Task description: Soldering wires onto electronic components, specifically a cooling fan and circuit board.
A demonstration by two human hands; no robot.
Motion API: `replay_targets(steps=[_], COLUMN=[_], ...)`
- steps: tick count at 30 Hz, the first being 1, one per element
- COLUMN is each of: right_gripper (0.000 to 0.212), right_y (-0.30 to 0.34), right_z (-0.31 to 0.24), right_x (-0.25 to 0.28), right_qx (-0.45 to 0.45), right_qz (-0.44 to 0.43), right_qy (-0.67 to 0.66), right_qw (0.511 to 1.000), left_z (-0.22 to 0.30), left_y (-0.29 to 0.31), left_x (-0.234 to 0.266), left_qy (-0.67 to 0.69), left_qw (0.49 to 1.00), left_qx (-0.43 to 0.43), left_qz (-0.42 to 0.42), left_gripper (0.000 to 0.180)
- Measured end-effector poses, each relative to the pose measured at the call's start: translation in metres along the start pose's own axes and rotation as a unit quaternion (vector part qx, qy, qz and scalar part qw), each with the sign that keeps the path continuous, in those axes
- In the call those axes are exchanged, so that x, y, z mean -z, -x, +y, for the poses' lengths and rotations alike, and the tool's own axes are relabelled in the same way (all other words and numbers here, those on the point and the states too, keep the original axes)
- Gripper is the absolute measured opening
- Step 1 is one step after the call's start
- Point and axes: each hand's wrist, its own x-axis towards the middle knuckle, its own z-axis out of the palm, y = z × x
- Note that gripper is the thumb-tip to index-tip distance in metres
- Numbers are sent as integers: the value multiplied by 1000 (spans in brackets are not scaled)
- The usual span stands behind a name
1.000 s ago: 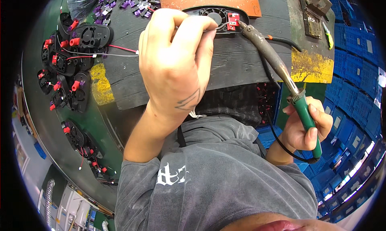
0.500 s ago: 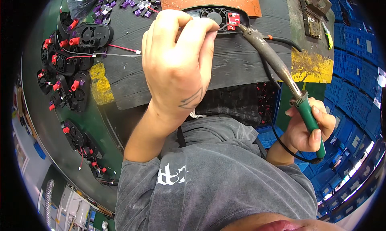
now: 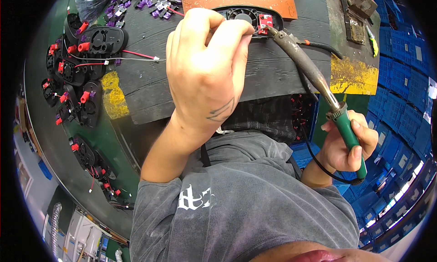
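In my right hand (image 3: 348,148) is a soldering iron (image 3: 312,69), gripped by its green handle. Its hot end reaches up to a small red circuit board (image 3: 265,21), where the tip meets or nearly meets the lower edge. The board sits beside a small black fan (image 3: 242,17) in an oval black housing (image 3: 276,16). My left hand (image 3: 205,64) pinches a thin dark wire (image 3: 257,31) between thumb and forefinger, its end close to the iron's tip. This hand covers the left part of the housing.
Behind the housing lies an orange-brown board (image 3: 282,2). Cutters (image 3: 318,45) with dark handles rest to the right. Several black housings with red parts (image 3: 107,39) are gathered at the left, and purple-and-black pieces (image 3: 148,0) at the back. Blue crates (image 3: 396,75) line the right.
My left hand has shifted slightly to the right, toward the red board. The soldering iron has moved only a little; its tip stays at the board's lower edge.
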Motion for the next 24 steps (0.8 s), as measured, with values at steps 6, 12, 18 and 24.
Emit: replay_targets(steps=[6,12,18,24], right_gripper=[38,38,38,38], right_y=[0,0,0,-1], right_z=[0,2,2,3], right_x=[0,1,0,-1], right_qx=[3,11,11,10], right_qz=[0,-4,3,5], right_qy=[0,6,-4,1], right_qw=[1000,1000,1000,1000], left_z=[0,2,1,1], left_y=[0,-1,-2,-2], left_x=[0,-1,-3,-3], left_qy=[3,-1,1,-1], left_qw=[1000,1000,1000,1000], left_qx=[7,-2,0,7], left_qz=[-1,11,6,1], left_gripper=[16,16,17,15])
